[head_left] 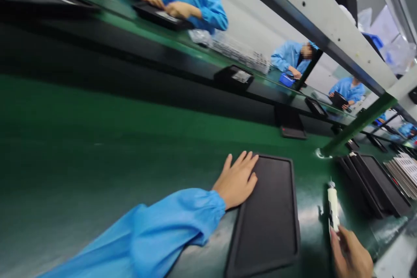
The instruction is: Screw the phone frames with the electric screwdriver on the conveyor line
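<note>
My left hand (237, 180) lies spread at the upper left edge of a flat black rectangular panel (267, 217) with a raised rim. The panel rests on the green bench top; whether it is a tray or a device housing I cannot tell. To the right of it, my right hand (353, 254) has its thumb and fingers closed round the lower end of a white electric screwdriver (332, 204). A thin bit points away from me. The screwdriver is over the bench, apart from the panel.
Several black panels (374, 182) stand stacked at the right, beside a pile of light sheets (404, 171). A green post (358, 124) rises from the bench. Beyond runs a dark conveyor belt (130, 76) carrying a black unit (234, 77). Co-workers in blue sleeves (211, 13) handle black parts opposite.
</note>
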